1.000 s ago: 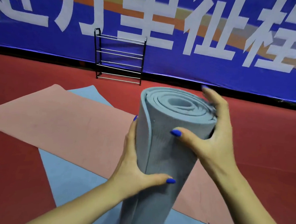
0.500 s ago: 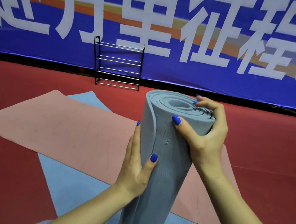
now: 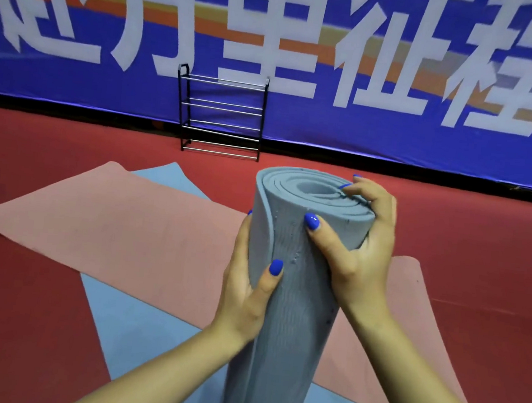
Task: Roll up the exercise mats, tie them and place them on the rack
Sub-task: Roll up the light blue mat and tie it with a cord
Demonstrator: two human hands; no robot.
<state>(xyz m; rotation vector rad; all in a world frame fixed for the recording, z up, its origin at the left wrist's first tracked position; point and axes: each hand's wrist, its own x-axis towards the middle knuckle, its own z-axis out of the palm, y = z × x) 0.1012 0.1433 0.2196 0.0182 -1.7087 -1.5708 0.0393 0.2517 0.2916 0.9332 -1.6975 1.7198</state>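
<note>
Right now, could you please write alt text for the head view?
Two hands, left hand and right hand, grip an upright rolled grey mat. Behind lie a pink mat over a blue mat, and an empty rack.

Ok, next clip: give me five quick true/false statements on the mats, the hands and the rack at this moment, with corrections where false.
1. The grey rolled mat is held upright, its spiral end facing up. True.
2. Only the right hand touches the roll. False: the left hand grips its side too, lower down, while the right takes its grip at the top end.
3. The rack already holds a mat. False: its bars are bare, and it stands by the blue banner.
4. A pink mat lies flat across a blue mat on the red floor. True.
5. A tie is visible around the roll. False: no strap or cord shows on its visible side.
</note>
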